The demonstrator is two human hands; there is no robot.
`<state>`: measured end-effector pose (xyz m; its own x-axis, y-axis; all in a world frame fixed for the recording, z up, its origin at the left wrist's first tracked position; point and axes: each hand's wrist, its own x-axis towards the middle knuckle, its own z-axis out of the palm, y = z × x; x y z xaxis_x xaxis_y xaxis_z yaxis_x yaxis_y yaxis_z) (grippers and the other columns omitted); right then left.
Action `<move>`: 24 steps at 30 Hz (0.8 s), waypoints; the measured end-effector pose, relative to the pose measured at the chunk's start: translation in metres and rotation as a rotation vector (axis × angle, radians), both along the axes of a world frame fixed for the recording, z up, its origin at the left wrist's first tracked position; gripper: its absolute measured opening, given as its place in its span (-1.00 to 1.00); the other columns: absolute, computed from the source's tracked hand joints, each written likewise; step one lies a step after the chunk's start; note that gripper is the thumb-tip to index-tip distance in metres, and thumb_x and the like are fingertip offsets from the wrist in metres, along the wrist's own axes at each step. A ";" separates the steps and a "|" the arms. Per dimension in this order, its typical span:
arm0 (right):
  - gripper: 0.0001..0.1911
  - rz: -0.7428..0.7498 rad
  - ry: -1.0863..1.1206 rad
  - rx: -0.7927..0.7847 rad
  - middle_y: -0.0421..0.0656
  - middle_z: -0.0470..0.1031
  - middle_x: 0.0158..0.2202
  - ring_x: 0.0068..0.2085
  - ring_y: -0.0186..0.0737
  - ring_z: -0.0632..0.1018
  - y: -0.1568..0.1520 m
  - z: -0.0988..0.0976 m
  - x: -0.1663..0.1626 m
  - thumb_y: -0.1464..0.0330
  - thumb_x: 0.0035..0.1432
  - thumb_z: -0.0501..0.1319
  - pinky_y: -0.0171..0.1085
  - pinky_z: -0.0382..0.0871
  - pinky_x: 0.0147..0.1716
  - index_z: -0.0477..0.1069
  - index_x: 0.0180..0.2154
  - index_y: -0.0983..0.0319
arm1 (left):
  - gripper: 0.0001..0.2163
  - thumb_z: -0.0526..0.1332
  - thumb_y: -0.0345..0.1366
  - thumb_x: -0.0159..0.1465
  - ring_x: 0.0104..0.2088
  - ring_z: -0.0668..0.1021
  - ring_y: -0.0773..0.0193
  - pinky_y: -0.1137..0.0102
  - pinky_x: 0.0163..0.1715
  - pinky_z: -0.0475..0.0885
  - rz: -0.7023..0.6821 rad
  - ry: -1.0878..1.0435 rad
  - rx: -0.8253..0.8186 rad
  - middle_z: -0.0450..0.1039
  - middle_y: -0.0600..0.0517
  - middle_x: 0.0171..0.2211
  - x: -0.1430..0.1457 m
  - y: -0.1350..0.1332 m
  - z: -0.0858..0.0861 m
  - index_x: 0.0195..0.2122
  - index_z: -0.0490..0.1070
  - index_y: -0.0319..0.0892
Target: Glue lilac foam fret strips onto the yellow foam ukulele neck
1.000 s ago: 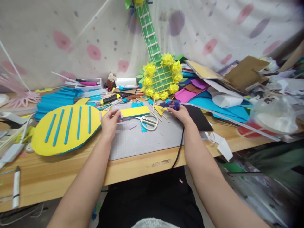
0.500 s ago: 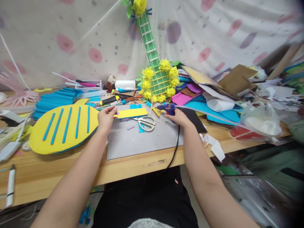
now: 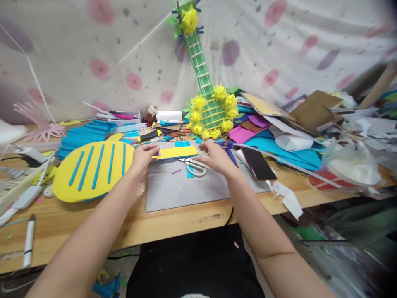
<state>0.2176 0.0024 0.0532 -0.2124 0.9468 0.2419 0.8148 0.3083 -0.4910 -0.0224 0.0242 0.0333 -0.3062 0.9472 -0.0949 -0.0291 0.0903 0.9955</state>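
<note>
My left hand (image 3: 143, 156) pinches the left end of a yellow foam strip (image 3: 176, 152) at the far edge of the grey cutting mat (image 3: 186, 188). My right hand (image 3: 217, 159) hovers over the mat beside the white-handled scissors (image 3: 194, 165), fingers loosely spread and holding nothing. A blue glue gun (image 3: 228, 147) lies just right of that hand, its black cord running down off the table's front edge. A large yellow foam fish shape with blue stripes (image 3: 93, 169) lies left of the mat.
A green paper guitar with yellow flowers (image 3: 208, 103) leans against the spotted cloth behind. A phone (image 3: 257, 162) lies right of the mat. Coloured foam sheets and cardboard (image 3: 279, 124) pile up at right, with a plastic-wrapped bowl (image 3: 347, 167). A marker (image 3: 28, 240) lies front left.
My right hand has let go of the blue glue gun and moved left toward the scissors. My left hand keeps its hold on the yellow strip. The view has tilted up slightly.
</note>
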 end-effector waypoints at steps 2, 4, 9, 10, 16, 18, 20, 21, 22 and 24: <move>-0.58 0.229 0.155 0.052 -0.10 0.45 -0.15 -0.19 -0.23 0.45 0.011 -0.007 -0.032 0.29 -0.03 0.25 -0.22 0.31 -0.18 0.31 -0.09 0.24 | -0.72 0.38 -0.28 -0.25 -0.54 0.47 0.36 0.49 -0.58 0.34 -0.042 0.022 -0.059 0.43 0.03 -0.57 -0.002 0.000 0.003 -0.48 0.45 -0.28; -0.49 0.362 0.198 0.128 -0.11 0.43 -0.14 -0.14 -0.20 0.42 0.021 -0.013 -0.062 0.36 -0.05 0.26 -0.19 0.29 -0.12 0.24 -0.01 0.23 | -0.69 0.40 -0.28 -0.31 -0.54 0.47 0.34 0.47 -0.57 0.34 -0.075 0.070 -0.096 0.44 0.02 -0.57 -0.003 0.001 0.006 -0.50 0.45 -0.28; -0.37 0.463 0.081 0.236 -0.06 0.40 -0.08 -0.06 -0.11 0.36 0.036 -0.019 -0.107 0.43 -0.09 0.27 -0.13 0.22 -0.06 0.16 0.06 0.26 | -0.70 0.40 -0.26 -0.33 -0.50 0.50 0.27 0.46 -0.56 0.34 -0.134 0.236 -0.136 0.42 0.03 -0.62 -0.010 0.007 0.008 -0.55 0.45 -0.26; -0.38 0.461 0.053 0.238 -0.06 0.40 -0.09 -0.07 -0.10 0.36 0.038 -0.019 -0.111 0.44 -0.07 0.25 -0.13 0.22 -0.08 0.16 0.06 0.27 | -0.71 0.40 -0.25 -0.32 -0.49 0.51 0.26 0.46 -0.56 0.33 -0.137 0.269 -0.145 0.43 0.03 -0.63 -0.012 0.009 0.008 -0.56 0.44 -0.25; -0.41 0.469 -0.070 0.245 0.01 0.38 -0.06 -0.07 -0.07 0.36 0.043 -0.017 -0.120 0.49 -0.07 0.20 -0.12 0.21 -0.07 0.16 0.06 0.32 | -0.75 0.37 -0.24 -0.29 -0.45 0.54 0.19 0.45 -0.57 0.35 -0.109 0.432 -0.178 0.45 -0.01 -0.61 -0.016 0.017 0.004 -0.57 0.42 -0.23; -0.42 0.467 -0.059 0.228 0.01 0.39 -0.07 -0.07 -0.07 0.36 0.045 -0.018 -0.121 0.51 -0.08 0.19 -0.11 0.20 -0.07 0.17 0.04 0.33 | -0.73 0.37 -0.22 -0.28 -0.44 0.54 0.18 0.45 -0.58 0.34 -0.117 0.472 -0.187 0.46 -0.02 -0.59 -0.016 0.018 0.007 -0.56 0.41 -0.23; -0.42 0.437 0.024 0.189 -0.01 0.40 -0.11 -0.09 -0.08 0.37 0.050 -0.022 -0.121 0.50 -0.09 0.20 -0.11 0.22 -0.09 0.17 0.03 0.31 | -0.70 0.36 -0.16 -0.25 -0.43 0.54 0.19 0.45 -0.57 0.34 -0.152 0.479 -0.188 0.48 -0.05 -0.55 -0.020 0.019 0.012 -0.54 0.41 -0.24; -0.42 0.421 0.097 0.155 -0.04 0.41 -0.13 -0.12 -0.10 0.38 0.053 -0.025 -0.120 0.48 -0.09 0.22 -0.12 0.23 -0.10 0.16 0.03 0.29 | -0.69 0.34 -0.12 -0.21 -0.42 0.54 0.20 0.45 -0.56 0.34 -0.166 0.473 -0.174 0.49 -0.06 -0.51 -0.024 0.020 0.016 -0.52 0.41 -0.24; -0.40 0.410 0.188 0.113 -0.07 0.41 -0.15 -0.14 -0.14 0.39 0.057 -0.030 -0.119 0.46 -0.10 0.24 -0.13 0.25 -0.12 0.15 0.03 0.27 | -0.69 0.31 -0.09 -0.16 -0.43 0.54 0.21 0.44 -0.55 0.35 -0.163 0.467 -0.156 0.50 -0.07 -0.47 -0.030 0.021 0.020 -0.51 0.41 -0.24; -0.37 0.410 0.381 0.018 -0.13 0.41 -0.18 -0.19 -0.21 0.40 0.065 -0.041 -0.118 0.41 -0.12 0.27 -0.17 0.28 -0.15 0.12 0.02 0.22 | -0.71 0.23 -0.08 -0.05 -0.43 0.53 0.25 0.43 -0.50 0.35 -0.087 0.506 -0.056 0.51 -0.05 -0.42 -0.046 0.024 0.027 -0.46 0.41 -0.22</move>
